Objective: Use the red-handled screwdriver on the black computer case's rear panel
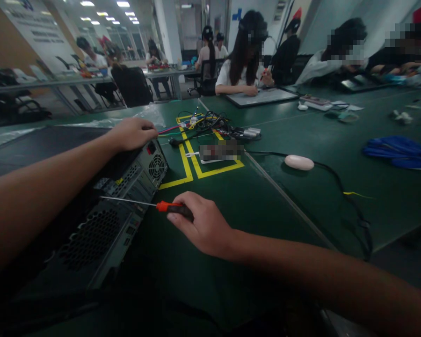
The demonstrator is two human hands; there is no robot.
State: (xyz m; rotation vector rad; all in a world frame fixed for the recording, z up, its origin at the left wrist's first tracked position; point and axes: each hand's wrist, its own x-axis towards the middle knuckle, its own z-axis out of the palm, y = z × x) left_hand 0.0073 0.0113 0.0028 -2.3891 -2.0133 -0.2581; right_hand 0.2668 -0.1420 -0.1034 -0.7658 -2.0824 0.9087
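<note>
A black computer case (52,145) lies at the left, its metal rear panel (140,175) with vent holes and a fan grille facing right. My left hand (135,132) rests on the top of the case near its far rear corner, fingers curled over the edge. In my right hand (205,224) is a screwdriver (168,207) with a red and black handle, gripped between thumb and fingers. The long shaft points left, and its tip meets the upper edge of the rear panel. Whether a screw sits under the tip I cannot tell.
A tangle of cables (214,124) lies beyond the case, by yellow tape marks (217,172). A pale oval object (299,162) sits on a black cord. Blue cloth (395,150) lies at the right. Across the table a person (243,65) leans over a flat panel (263,97).
</note>
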